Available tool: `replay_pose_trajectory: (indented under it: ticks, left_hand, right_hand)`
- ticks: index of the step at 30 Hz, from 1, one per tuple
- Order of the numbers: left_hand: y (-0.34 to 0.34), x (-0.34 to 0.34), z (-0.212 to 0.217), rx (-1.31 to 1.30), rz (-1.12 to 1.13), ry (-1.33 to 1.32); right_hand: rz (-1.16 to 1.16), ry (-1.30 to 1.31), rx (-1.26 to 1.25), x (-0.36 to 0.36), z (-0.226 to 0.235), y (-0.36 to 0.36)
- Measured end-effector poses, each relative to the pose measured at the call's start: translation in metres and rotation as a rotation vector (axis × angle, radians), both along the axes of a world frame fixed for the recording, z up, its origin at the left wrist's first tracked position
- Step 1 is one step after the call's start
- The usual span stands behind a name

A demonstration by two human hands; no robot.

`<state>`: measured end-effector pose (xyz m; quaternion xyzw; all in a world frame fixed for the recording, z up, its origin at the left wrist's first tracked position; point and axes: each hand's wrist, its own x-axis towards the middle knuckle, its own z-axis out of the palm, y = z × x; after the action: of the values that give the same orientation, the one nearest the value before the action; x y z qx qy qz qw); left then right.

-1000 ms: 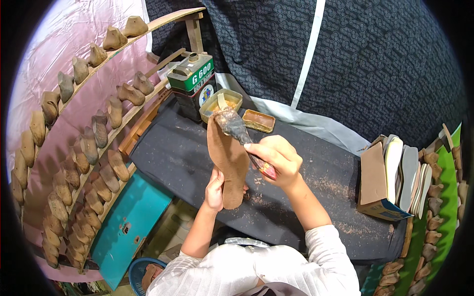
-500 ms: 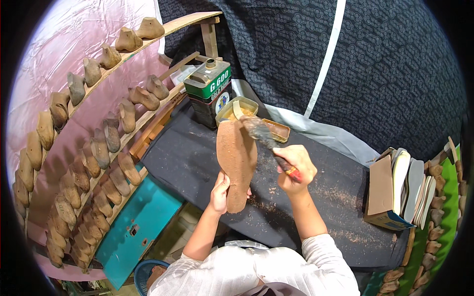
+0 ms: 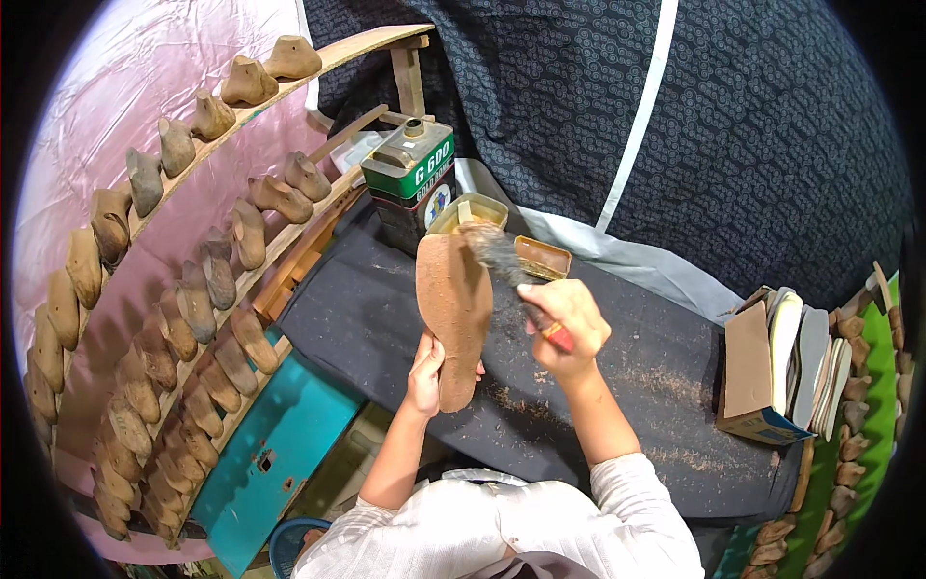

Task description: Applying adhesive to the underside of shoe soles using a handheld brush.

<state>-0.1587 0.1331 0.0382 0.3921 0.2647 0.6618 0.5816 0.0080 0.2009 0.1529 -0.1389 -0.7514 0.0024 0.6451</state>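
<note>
A brown sole-shaped piece (image 3: 451, 314) is held above the left half of a dark cloth-covered table (image 3: 632, 338), its broad end toward the far edge. Its narrow end is grasped by the left hand (image 3: 425, 376), with the thumb laid on the near face and fingertips showing at the opposite side. By the right hand (image 3: 569, 323), a dark brush (image 3: 502, 259) with a red handle end is gripped in closed fingers; its blurred head overlaps the broad end's right margin, though contact cannot be told. At the table's far left corner a green-and-black tin (image 3: 409, 179) is seen. Beside it, along the far edge, are placed a tub (image 3: 498, 207) and a small amber tray (image 3: 543, 258). Near the right edge, flat soles (image 3: 806, 362) are stood in a cardboard box (image 3: 747, 362). Pale crumbs (image 3: 666, 386) are scattered across the cloth.
</note>
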Motion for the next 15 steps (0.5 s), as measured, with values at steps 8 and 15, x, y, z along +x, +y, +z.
replay_pose_trajectory:
  ticks: [8, 15]
  left_hand:
    - [0.004, 0.004, 0.003, 0.004, 0.009, 0.021]
    - [0.006, 0.003, 0.001, 0.012, -0.012, -0.035]
  right_hand:
    - [-0.06, -0.055, 0.035, -0.009, -0.005, 0.003]
    - [-0.011, -0.014, -0.01, -0.003, 0.0, 0.004]
